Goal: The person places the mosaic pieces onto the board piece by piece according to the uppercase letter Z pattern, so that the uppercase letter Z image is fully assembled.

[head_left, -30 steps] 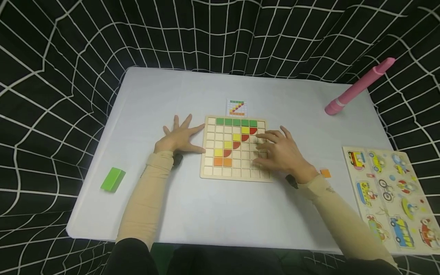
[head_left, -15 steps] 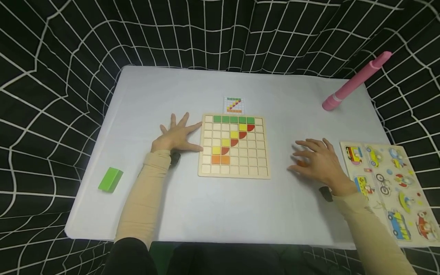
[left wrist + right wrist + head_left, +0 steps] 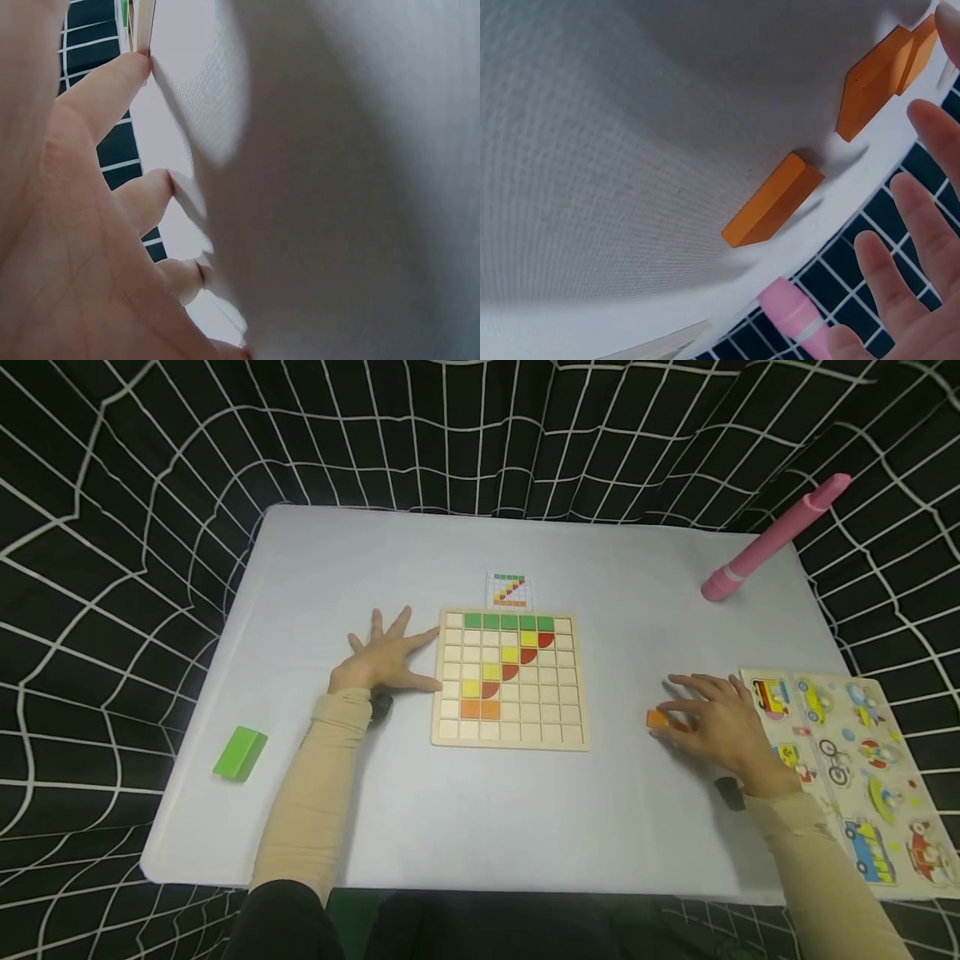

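Observation:
My left hand (image 3: 378, 664) lies spread on the table, thumb and index finger touching the left edge of the wooden grid board (image 3: 540, 747). In the left wrist view a fingertip (image 3: 139, 64) meets the board's side. Set in the board are green squares (image 3: 509, 622), yellow squares (image 3: 491, 672), red quarter-round tiles (image 3: 528, 655) and two orange squares (image 3: 480, 709). To the right, the thumb and index finger of my right hand (image 3: 720, 722) pinch an orange square tile (image 3: 657, 718). Other orange tiles (image 3: 772, 201) lie on the table in the right wrist view, hidden under that hand from above.
A small pattern card (image 3: 510, 591) lies behind the board. A green block (image 3: 240, 754) sits at the left. At the right edge is a vehicle puzzle board (image 3: 855, 752), partly behind the right forearm. A pink tube (image 3: 772, 539) stands at the back right.
My right hand has moved right from the board to the loose orange tiles, and a tile now shows between its thumb and index finger. The left hand stays at the board's edge.

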The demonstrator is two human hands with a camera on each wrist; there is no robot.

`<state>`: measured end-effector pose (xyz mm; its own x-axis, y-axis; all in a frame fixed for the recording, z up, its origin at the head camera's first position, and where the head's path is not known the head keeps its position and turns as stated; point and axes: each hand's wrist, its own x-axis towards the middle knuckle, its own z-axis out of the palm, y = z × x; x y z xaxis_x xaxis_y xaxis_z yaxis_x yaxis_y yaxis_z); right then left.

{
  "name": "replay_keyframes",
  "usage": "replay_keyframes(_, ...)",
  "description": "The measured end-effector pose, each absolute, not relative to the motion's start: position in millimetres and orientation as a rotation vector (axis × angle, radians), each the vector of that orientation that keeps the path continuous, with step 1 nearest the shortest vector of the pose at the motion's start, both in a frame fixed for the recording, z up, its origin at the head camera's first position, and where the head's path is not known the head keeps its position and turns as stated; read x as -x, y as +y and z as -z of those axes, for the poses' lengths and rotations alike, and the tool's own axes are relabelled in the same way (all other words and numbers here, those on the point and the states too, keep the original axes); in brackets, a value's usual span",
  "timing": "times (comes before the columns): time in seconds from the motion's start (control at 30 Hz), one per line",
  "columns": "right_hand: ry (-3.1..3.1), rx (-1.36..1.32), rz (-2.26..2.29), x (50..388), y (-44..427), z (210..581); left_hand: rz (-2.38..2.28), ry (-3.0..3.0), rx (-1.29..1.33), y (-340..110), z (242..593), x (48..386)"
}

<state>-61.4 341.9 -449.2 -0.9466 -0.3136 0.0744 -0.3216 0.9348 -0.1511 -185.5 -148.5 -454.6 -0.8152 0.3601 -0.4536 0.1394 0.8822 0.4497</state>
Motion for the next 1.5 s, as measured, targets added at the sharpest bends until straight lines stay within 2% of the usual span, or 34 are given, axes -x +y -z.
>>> replay_keyframes(0.37, -3.003, -0.554, -0.306, 60.7, 344.5, 460.4, -0.539, 2.504, -0.357, -146.9, 457.5, 183.1)
replay_keyframes(0.7, -2.964, -0.557, -0.357, 67.6, 331.4, 455.6, -0.547, 2.512, -0.358, -147.3, 458.0, 182.8)
replay_keyframes(1.27, -2.855, -0.822, -0.432, 112.4, 244.7, 442.9, -0.552, 2.52, -0.349, -146.6, 455.9, 186.0)
replay_keyframes(1.5, -2.873, -0.999, -0.439, 120.7, 201.2, 445.4, -0.536, 2.514, -0.369, -146.5, 457.8, 185.8)
